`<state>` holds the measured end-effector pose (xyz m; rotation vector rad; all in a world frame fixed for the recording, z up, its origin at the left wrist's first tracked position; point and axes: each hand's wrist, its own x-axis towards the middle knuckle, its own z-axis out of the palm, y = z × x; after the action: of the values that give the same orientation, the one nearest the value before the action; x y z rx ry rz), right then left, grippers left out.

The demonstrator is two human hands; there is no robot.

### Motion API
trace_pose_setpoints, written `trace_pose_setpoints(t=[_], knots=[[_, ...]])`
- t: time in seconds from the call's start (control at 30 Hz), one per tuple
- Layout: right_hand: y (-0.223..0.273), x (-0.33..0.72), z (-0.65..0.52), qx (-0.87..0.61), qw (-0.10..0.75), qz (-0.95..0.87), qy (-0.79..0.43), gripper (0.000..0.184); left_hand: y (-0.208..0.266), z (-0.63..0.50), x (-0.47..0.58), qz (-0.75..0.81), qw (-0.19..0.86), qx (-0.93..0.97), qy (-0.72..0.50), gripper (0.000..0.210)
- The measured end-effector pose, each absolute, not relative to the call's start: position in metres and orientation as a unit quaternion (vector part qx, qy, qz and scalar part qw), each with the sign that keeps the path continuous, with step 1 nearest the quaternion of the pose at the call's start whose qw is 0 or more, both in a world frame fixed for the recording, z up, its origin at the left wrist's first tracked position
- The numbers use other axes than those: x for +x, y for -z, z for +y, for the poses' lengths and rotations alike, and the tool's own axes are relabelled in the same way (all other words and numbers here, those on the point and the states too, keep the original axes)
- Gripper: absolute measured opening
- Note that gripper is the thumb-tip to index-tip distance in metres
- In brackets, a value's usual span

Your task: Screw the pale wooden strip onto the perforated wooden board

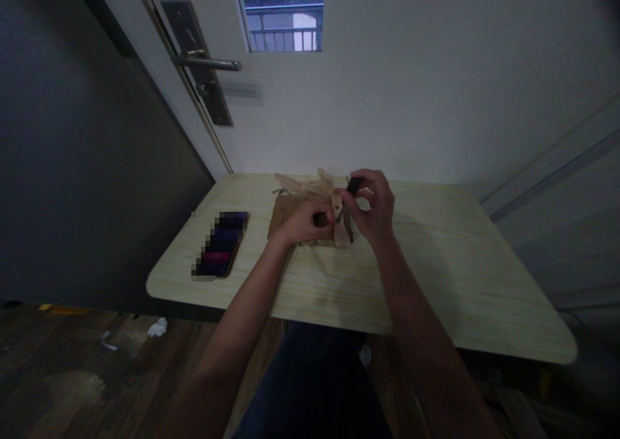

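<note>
My right hand (375, 203) is closed round the black handle of a small screwdriver (355, 184). Its thin shaft slants down and left against a light wooden piece (338, 200) with small holes. From the left, my left hand (310, 223) pinches at the edge of that wooden piece, thumb and forefinger curled; whether a small part is also between the fingertips is hidden. Beneath both hands lies a brown cardboard sheet (281, 216) with dark marks. More thin wooden parts (305, 186) rest along its far edge, partly behind my left hand.
A phone (221, 244), its screen blurred out, lies on the left of the pale wooden table (460, 265). Behind the table's far edge stands a white door (411, 90) with a metal handle (208, 62) and a small window (285, 13). Crumpled white paper (157, 327) is on the floor.
</note>
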<state>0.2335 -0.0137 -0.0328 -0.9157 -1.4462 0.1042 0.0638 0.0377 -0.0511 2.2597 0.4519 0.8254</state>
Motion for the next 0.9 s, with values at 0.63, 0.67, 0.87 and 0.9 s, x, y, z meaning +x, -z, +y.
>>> trace_pose_setpoints(t=[0.63,0.67,0.87,0.9], knots=[[0.0343,0.2334,-0.0123,-0.404,0.658,-0.632,-0.066,0.032,0.0505,0.0371,0.0644,0.164,0.334,0.87,-0.323,0.006],[0.0339,0.2336,-0.0131,-0.396,0.66,-0.634,-0.078,0.031,0.0504,0.0371,0.0644,0.167,0.332,0.87,-0.323,0.006],[0.0341,0.2337,-0.0162,-0.375,0.65,-0.643,-0.149,0.031,0.0505,0.0368,0.0643,0.18,0.333,0.87,-0.316,0.006],[0.0344,0.2337,-0.0159,-0.38,0.652,-0.64,-0.145,0.031,0.0505,0.0368,0.0643,0.183,0.332,0.87,-0.315,0.006]])
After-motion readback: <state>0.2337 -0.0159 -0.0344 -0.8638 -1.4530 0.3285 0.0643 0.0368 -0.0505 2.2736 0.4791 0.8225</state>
